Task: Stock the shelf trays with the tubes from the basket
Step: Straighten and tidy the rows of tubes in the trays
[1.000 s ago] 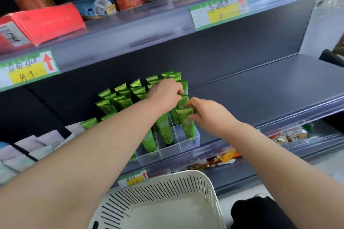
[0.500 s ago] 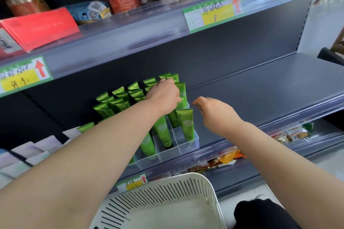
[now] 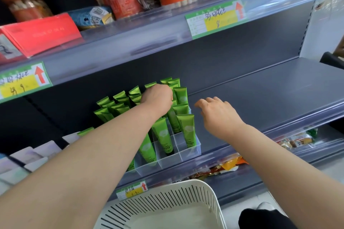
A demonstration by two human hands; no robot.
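Left hand (image 3: 158,96) hangs over the grey shelf (image 3: 260,98), knuckles up, fingers curled down among the crimped tops of the green tubes (image 3: 186,128), though whether it pinches one is hidden; the right hand (image 3: 217,115) hovers slack and empty just right of the clear tray (image 3: 188,154). Below, the white basket (image 3: 158,204) shows no tubes in its visible part. Tubes stand upright, caps down, directly under the left hand, so any seating push likely goes straight down.

Just the one wide-angle cam, worn on the head, looking forward and a bit down at the middle shelf (image 3: 260,91). It's close enough that both arms reach in, and the basket (image 3: 158,204) fills the bottom edge.
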